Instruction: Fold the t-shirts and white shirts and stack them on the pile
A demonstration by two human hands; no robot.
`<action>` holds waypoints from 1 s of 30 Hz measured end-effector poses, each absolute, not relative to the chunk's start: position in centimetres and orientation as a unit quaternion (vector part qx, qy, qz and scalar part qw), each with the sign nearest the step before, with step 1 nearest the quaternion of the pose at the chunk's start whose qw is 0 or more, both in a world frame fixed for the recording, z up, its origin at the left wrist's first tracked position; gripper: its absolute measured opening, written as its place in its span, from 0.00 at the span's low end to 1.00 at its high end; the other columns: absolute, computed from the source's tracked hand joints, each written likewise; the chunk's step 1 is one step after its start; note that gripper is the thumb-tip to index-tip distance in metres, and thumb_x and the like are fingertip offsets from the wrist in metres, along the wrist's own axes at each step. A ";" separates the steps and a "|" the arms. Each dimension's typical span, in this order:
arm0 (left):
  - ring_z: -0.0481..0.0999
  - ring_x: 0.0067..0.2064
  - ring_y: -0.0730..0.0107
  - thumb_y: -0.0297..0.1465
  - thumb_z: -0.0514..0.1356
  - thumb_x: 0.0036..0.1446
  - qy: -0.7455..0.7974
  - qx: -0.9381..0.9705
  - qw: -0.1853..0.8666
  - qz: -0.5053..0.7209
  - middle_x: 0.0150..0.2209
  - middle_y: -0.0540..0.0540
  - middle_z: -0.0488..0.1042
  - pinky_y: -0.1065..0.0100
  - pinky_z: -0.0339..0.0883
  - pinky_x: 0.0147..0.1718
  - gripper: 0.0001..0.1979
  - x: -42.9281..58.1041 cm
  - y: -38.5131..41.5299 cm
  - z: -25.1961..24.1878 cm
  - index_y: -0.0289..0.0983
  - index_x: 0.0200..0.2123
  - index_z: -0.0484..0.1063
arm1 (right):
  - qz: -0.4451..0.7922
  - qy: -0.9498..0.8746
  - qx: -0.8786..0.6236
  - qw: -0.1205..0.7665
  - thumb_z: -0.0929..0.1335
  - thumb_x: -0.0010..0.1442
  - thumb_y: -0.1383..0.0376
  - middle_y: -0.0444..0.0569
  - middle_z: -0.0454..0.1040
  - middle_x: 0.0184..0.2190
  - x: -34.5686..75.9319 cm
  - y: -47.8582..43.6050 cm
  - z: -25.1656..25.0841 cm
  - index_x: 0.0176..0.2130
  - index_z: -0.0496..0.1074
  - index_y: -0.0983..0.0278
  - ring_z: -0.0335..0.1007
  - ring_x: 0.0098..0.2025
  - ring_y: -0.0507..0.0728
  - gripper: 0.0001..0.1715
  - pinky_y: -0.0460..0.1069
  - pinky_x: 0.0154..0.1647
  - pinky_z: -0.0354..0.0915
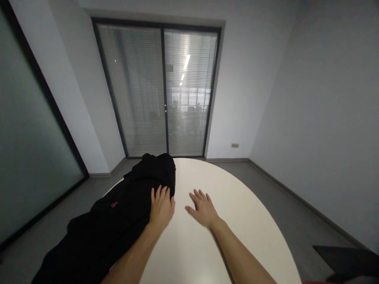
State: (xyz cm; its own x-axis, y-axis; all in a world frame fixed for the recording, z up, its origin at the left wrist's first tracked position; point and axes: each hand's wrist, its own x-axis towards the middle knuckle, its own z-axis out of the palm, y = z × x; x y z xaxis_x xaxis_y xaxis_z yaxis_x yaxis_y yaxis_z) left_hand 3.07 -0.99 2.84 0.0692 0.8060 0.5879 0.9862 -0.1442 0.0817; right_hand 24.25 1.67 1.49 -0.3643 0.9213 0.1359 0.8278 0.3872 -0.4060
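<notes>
A black garment (pixel 127 213) with a small pink mark lies bunched along the left side of the round white table (pixel 237 213). It looks like a jacket or trousers, but its exact kind does not show. My left hand (pixel 161 206) rests on the garment's right edge, fingers spread and pointing away from me. To the right, my right hand (pixel 203 208) is over the bare tabletop with its fingers apart and nothing in it. A gap of white table separates the two hands.
Beyond the table is a dark-framed glass door (pixel 189 94) with blinds. White walls stand at the back and right, with a socket (pixel 235 145) low down. At left is a frosted glass panel (pixel 32 130). A dark object (pixel 346 260) sits at the lower right.
</notes>
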 end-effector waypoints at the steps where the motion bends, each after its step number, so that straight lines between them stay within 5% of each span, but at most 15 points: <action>1: 0.67 0.62 0.47 0.31 0.52 0.65 -0.613 -0.727 0.164 -0.264 0.56 0.35 0.74 0.41 0.49 0.66 0.19 3.4 -1.1 2.9 0.30 0.55 0.73 | 0.137 -0.812 -0.536 0.188 0.62 0.67 0.47 0.56 0.54 0.70 24.3 1.7 1.4 0.66 0.62 0.60 0.42 0.73 0.67 0.36 0.67 0.70 0.38; 7: 0.75 0.52 0.59 0.28 0.54 0.64 -0.507 -0.813 0.097 -0.269 0.48 0.42 0.78 0.46 0.54 0.65 0.15 4.7 -1.9 2.9 0.37 0.51 0.74 | 0.163 -0.766 -0.526 0.332 0.56 0.72 0.53 0.56 0.72 0.59 24.4 2.4 1.4 0.61 0.68 0.63 0.64 0.63 0.62 0.29 0.59 0.67 0.53; 11: 0.77 0.45 0.64 0.25 0.51 0.65 -0.509 -0.816 0.087 -0.257 0.41 0.45 0.78 0.52 0.59 0.63 0.16 5.1 -2.1 3.6 0.38 0.51 0.74 | 0.173 -0.751 -0.522 0.365 0.56 0.71 0.52 0.57 0.73 0.57 24.5 2.4 1.7 0.59 0.69 0.66 0.67 0.59 0.61 0.30 0.55 0.63 0.58; 15: 0.65 0.63 0.47 0.29 0.55 0.63 -0.609 -0.713 0.179 -0.297 0.58 0.37 0.71 0.42 0.45 0.67 0.18 4.9 -2.1 4.6 0.38 0.55 0.73 | 0.171 -0.754 -0.530 0.347 0.56 0.71 0.52 0.56 0.75 0.55 24.6 2.2 1.9 0.59 0.70 0.66 0.68 0.58 0.60 0.30 0.54 0.62 0.59; 17: 0.55 0.68 0.38 0.32 0.57 0.62 -0.660 -0.662 0.198 -0.295 0.66 0.33 0.61 0.38 0.45 0.65 0.22 4.5 -2.0 4.3 0.37 0.59 0.71 | 0.171 -0.754 -0.535 0.340 0.55 0.72 0.53 0.55 0.75 0.55 24.5 2.1 2.1 0.58 0.70 0.66 0.68 0.58 0.60 0.29 0.53 0.62 0.59; 19: 0.57 0.67 0.34 0.36 0.56 0.63 -0.694 -0.642 0.190 -0.265 0.66 0.30 0.62 0.38 0.48 0.64 0.23 4.0 -1.7 3.6 0.35 0.59 0.71 | 0.170 -0.755 -0.539 0.332 0.55 0.72 0.53 0.55 0.75 0.55 24.5 2.0 2.3 0.59 0.70 0.65 0.68 0.58 0.60 0.29 0.53 0.62 0.59; 23: 0.67 0.61 0.42 0.38 0.51 0.67 -0.693 -0.665 0.167 -0.222 0.58 0.31 0.72 0.40 0.48 0.65 0.23 3.5 -1.3 2.6 0.30 0.56 0.74 | 0.171 -0.755 -0.542 0.328 0.54 0.72 0.53 0.54 0.75 0.55 24.4 2.0 2.3 0.59 0.70 0.65 0.68 0.58 0.60 0.29 0.53 0.62 0.59; 30: 0.69 0.59 0.58 0.30 0.51 0.67 -0.536 -0.798 0.086 -0.262 0.57 0.40 0.73 0.47 0.49 0.67 0.19 5.0 -2.6 3.9 0.36 0.57 0.72 | 0.191 -0.740 -0.530 0.368 0.53 0.72 0.52 0.54 0.74 0.55 24.1 2.2 2.2 0.58 0.69 0.64 0.67 0.58 0.59 0.29 0.53 0.62 0.58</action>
State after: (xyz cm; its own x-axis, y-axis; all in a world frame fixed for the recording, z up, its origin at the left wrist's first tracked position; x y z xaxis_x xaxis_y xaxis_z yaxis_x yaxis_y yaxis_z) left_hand 5.02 -2.58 3.85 0.2888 0.8100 0.5104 0.8999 -0.4115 0.1440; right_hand 24.11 2.15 2.17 -0.1677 0.9242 0.3430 0.6434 0.3662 -0.6722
